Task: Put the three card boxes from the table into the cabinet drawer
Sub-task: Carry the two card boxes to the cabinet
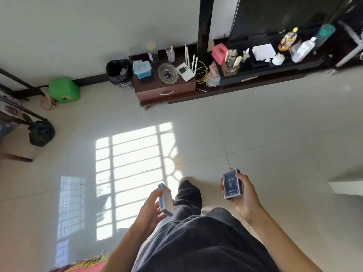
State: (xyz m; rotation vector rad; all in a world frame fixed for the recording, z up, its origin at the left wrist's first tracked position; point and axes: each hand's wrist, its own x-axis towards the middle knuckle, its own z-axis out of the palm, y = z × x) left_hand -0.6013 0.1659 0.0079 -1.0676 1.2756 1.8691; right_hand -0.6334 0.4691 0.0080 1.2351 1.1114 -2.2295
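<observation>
Card boxes: two visible, one in each hand, both held above the tiled floor in front of the person's dark trousers.

Left hand: fingers curled around a white box with blue edging; box tilted, narrow side up, thumb on its near face. Whether a second box sits behind it cannot be told.

Right hand: fingers closed around a dark blue box; box upright, printed face toward the camera, thumb on its left edge, fingers on the right edge.

Cabinet: dark wood, against the far wall, well apart from both hands. Drawer with a pale handle sits in its front face and is closed. On the cabinet top: a blue case at the left edge, a glass dish in the middle, a white router at the right edge with antennas up.

Left of the cabinet: a black bin touching its side, then a green container on the floor near the wall.

Right of the cabinet: a long low shelf carrying a pink tissue box, bottles and a TV.

Sunlight patch with window-grille shadow lies on the floor between the person and the cabinet.
</observation>
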